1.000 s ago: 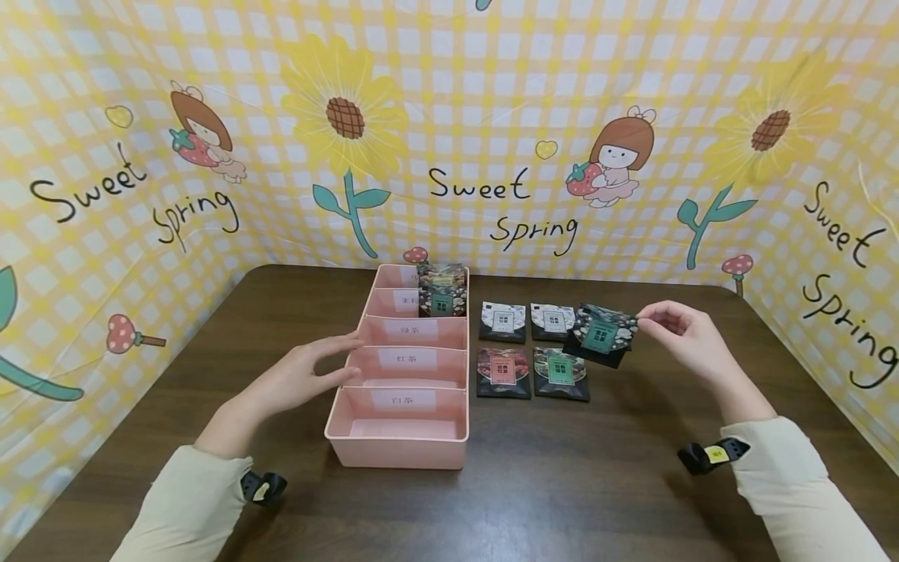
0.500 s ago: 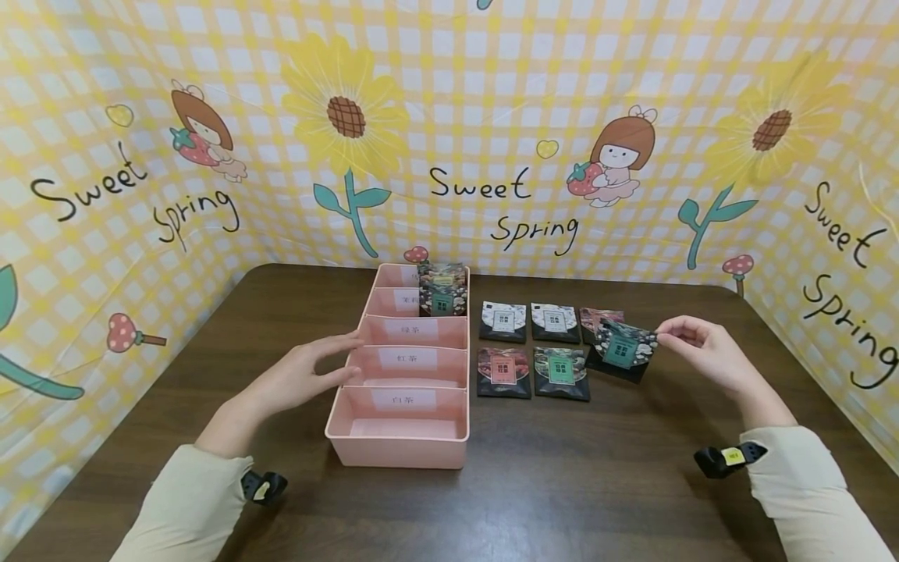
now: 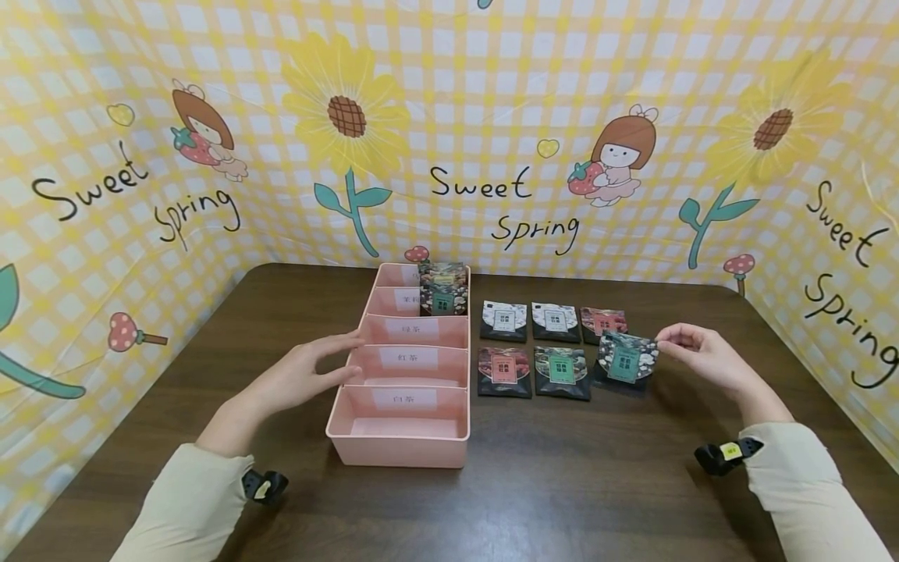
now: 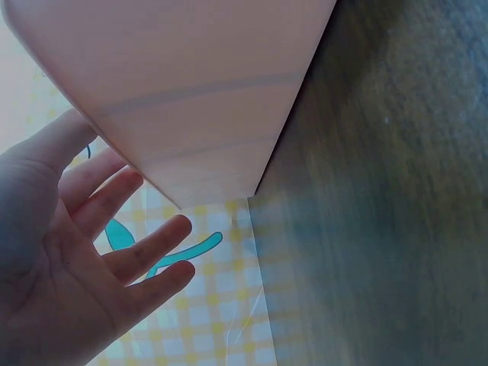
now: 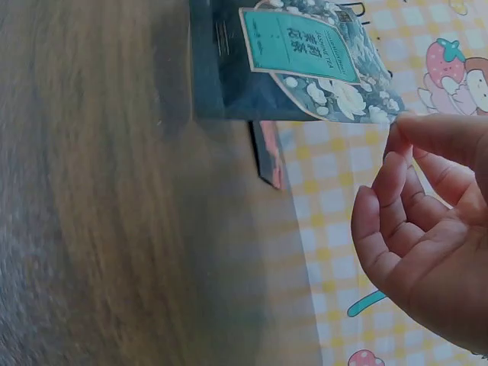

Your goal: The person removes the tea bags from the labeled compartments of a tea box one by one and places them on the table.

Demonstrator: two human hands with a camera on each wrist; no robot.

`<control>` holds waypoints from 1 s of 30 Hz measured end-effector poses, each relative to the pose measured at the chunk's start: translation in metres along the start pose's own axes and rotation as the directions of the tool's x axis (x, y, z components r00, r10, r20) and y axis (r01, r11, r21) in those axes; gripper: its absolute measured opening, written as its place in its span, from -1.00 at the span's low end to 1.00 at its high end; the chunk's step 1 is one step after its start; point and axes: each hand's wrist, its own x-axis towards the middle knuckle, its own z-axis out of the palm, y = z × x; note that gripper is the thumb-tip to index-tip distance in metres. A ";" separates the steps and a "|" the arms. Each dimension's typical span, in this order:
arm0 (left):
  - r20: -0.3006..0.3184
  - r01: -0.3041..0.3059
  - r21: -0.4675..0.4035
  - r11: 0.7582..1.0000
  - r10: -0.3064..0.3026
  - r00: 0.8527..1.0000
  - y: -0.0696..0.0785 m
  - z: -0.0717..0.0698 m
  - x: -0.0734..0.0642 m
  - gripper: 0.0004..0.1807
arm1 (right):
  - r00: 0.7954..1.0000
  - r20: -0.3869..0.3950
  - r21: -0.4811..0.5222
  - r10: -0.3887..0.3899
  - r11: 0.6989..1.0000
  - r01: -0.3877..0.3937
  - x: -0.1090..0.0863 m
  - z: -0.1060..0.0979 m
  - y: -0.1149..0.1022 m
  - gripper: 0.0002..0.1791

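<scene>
My right hand (image 3: 691, 351) pinches the upper right corner of a dark jasmine tea sachet (image 3: 627, 359) with a teal label. In the right wrist view, thumb and forefinger hold the sachet (image 5: 305, 57) by its corner while the other fingers curl loosely. The sachet stands tilted close over the table, at the right end of the front row. At the left side of a long pink divided box (image 3: 396, 453), my left hand (image 3: 295, 375) rests thumb and fingertips at the rim. In the left wrist view its fingers (image 4: 156, 248) are spread and relaxed beside the box wall.
Right of the box lie two white-topped sachets (image 3: 504, 321), a red-topped sachet (image 3: 602, 320), a red-label sachet (image 3: 504, 371) and a green-label sachet (image 3: 562, 371). Sachets (image 3: 444, 299) stand in the box's two rear compartments. A yellow checked cloth (image 3: 477, 101) encloses the table (image 3: 548, 484).
My right hand has moved right and toward me with the jasmine tea sachet, lowering it and uncovering the red-topped sachet behind. The left hand has stayed at the box.
</scene>
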 end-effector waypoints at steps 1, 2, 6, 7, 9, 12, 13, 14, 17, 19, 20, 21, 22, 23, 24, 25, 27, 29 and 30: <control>0.000 0.000 0.000 1.000 0.000 1.000 0.000 0.000 0.000 -0.45 | 1.000 -0.003 -0.018 0.004 1.000 -0.004 0.001 0.001 0.001 -0.64; 0.001 0.001 0.000 1.000 -0.001 1.000 0.000 0.000 0.000 -0.45 | 1.000 -0.005 -0.038 0.004 0.999 -0.005 0.002 0.002 0.002 -0.64; 0.004 0.001 -0.003 1.000 -0.001 1.000 0.000 0.000 0.000 -0.45 | 1.000 -0.030 -0.112 0.001 0.994 -0.004 0.008 0.007 0.004 -0.65; 0.005 0.001 -0.003 1.000 -0.001 1.000 0.000 0.000 0.000 -0.45 | 0.999 -0.036 -0.124 0.001 0.992 -0.006 0.009 0.008 0.004 -0.66; 0.005 -0.001 -0.004 1.000 0.001 1.000 0.000 -0.001 0.000 -0.45 | 0.999 -0.046 -0.140 0.001 0.990 -0.008 0.012 0.009 0.004 -0.67; 0.006 -0.003 -0.002 1.000 0.003 1.000 0.000 -0.001 0.001 -0.45 | 0.998 -0.050 -0.149 0.023 0.988 -0.030 0.016 0.012 0.003 -0.67; 0.005 -0.004 -0.001 1.000 0.004 1.000 0.001 -0.001 0.001 -0.45 | 0.998 -0.047 -0.154 0.031 0.987 -0.038 0.018 0.013 0.003 -0.68; 0.005 -0.004 0.000 1.000 0.004 1.000 0.001 -0.001 0.001 -0.45 | 0.998 -0.046 -0.157 0.037 0.987 -0.044 0.019 0.013 0.002 -0.69; 0.007 -0.002 0.001 1.000 0.002 1.000 0.001 -0.001 0.001 -0.45 | 0.998 -0.034 -0.164 0.055 0.985 -0.060 0.023 0.016 0.001 -0.72; 0.011 0.000 -0.002 1.000 0.000 1.000 0.001 -0.001 0.001 -0.45 | 0.998 -0.021 -0.170 0.059 0.984 -0.062 0.025 0.018 0.002 -0.74; 0.013 0.003 -0.005 1.000 -0.003 1.000 0.000 -0.001 0.001 -0.44 | 0.998 -0.014 -0.170 0.064 0.983 -0.065 0.026 0.019 0.002 -0.75; 0.015 0.004 -0.006 1.000 -0.004 1.000 0.000 -0.001 0.001 -0.44 | 0.998 -0.005 -0.169 0.070 0.983 -0.070 0.026 0.019 0.002 -0.75; 0.017 0.006 -0.008 1.000 -0.006 1.000 0.000 -0.001 0.001 -0.43 | 0.997 0.002 -0.172 0.076 0.982 -0.075 0.027 0.020 0.003 -0.76; 0.019 0.009 -0.009 1.000 -0.008 1.000 0.000 -0.001 0.001 -0.43 | 0.997 0.011 -0.171 0.082 0.982 -0.079 0.028 0.021 0.003 -0.76; 0.019 0.009 -0.010 1.000 -0.009 1.000 0.000 -0.001 0.001 -0.43 | 0.996 0.018 -0.170 0.087 0.982 -0.083 0.028 0.022 0.003 -0.76; 0.020 0.010 -0.010 1.000 -0.010 1.000 0.000 -0.001 0.001 -0.42 | 0.995 0.024 -0.169 0.093 0.982 -0.088 0.028 0.022 0.004 -0.75; 0.019 0.011 -0.007 1.000 -0.010 1.000 0.000 -0.001 0.000 -0.42 | 0.994 0.027 -0.171 0.101 0.981 -0.095 0.029 0.023 0.005 -0.74; 0.016 0.013 -0.008 1.000 -0.013 1.000 0.001 -0.001 0.000 -0.42 | 0.994 0.026 -0.174 0.105 0.980 -0.099 0.030 0.024 0.006 -0.73; 0.015 0.012 -0.008 1.000 -0.012 1.000 0.001 -0.001 0.000 -0.41 | 0.994 0.024 -0.175 0.107 0.979 -0.101 0.030 0.025 0.006 -0.73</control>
